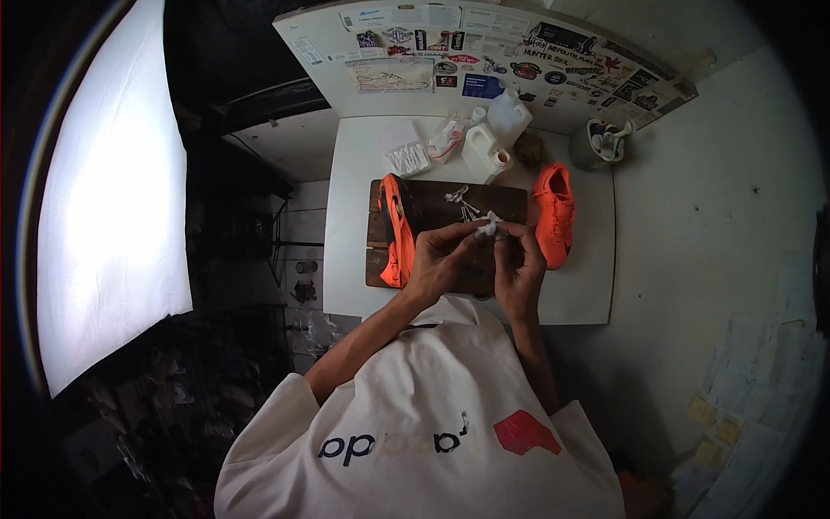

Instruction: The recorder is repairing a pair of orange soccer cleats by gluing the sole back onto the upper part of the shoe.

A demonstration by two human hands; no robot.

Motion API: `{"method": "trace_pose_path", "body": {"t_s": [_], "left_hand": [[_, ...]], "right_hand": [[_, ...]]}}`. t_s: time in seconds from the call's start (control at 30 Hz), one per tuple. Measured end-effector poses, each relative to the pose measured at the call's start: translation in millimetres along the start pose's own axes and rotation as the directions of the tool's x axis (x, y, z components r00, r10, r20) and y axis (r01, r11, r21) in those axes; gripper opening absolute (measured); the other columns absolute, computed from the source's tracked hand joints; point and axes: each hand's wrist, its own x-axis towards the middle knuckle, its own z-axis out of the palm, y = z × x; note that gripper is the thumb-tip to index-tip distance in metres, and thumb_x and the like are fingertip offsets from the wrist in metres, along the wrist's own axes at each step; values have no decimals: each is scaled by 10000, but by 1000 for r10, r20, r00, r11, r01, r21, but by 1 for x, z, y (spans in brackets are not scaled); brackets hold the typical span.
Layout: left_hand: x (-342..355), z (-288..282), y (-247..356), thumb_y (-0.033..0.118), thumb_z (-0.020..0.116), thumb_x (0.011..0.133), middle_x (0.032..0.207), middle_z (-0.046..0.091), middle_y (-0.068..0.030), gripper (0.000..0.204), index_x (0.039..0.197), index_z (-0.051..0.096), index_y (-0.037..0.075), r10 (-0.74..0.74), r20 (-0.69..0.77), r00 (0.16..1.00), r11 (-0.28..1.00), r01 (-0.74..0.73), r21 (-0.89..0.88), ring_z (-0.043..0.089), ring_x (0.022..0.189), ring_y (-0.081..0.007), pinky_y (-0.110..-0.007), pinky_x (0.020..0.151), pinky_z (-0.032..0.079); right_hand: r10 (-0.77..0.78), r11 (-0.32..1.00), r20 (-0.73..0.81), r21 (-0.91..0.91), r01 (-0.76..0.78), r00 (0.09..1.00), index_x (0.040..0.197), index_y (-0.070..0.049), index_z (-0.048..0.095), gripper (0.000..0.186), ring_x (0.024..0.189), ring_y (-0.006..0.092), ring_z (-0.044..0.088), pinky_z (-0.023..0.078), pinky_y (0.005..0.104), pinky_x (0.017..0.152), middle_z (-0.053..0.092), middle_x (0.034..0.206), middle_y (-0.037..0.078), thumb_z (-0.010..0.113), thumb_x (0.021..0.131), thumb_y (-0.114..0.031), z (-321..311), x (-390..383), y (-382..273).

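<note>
My left hand point(439, 259) and my right hand point(520, 270) come together over the dark wooden board point(510, 197). Between their fingertips they pinch a small white wad point(488, 227), which looks like cotton or tissue. Just beyond it, several used-looking cotton swabs point(468, 210) and a crumpled white scrap point(456, 195) lie on the board. An orange shoe point(399, 246) rests on its side along the board's left end, its dark sole partly showing. The other orange shoe point(554, 216) is at the right, beside the board.
Behind the board are a box of cotton swabs point(406, 159), a clear plastic bag point(446, 138), an open white jug point(484, 156) and a translucent jug point(508, 117). A filled bin point(600, 145) stands at the far right. A sticker-covered panel point(493, 60) rises behind the white table point(350, 225).
</note>
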Motion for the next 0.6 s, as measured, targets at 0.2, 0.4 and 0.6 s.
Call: {"method": "trace_pose_path", "body": {"t_s": [0.2,0.4,0.6], "left_hand": [[3,0,-2,149,735,988,1002,758,-39,223,1157,750,5,-38,-38,999,998,36,-52,676,876,-74,-241,780,558],[3,-1,1,138,738,985,975,755,-45,204,1110,718,-21,-33,-56,998,999,32,-23,685,866,-78,-250,776,570],[4,0,-1,105,702,1004,1012,733,-24,170,1144,701,8,20,-60,998,995,-26,-93,679,896,-81,-252,819,553]], "right_hand": [[-226,972,-8,-69,224,974,1062,5,663,176,808,217,636,501,341,727,651,933,102,593,914,67,4,5,-14],[-329,907,85,-247,340,940,1115,21,660,195,873,177,659,524,308,776,665,1001,116,577,946,70,-3,6,-19],[-124,992,68,16,123,990,1117,42,650,170,837,134,663,524,273,735,685,979,85,665,1008,-87,-6,3,-14]]}}
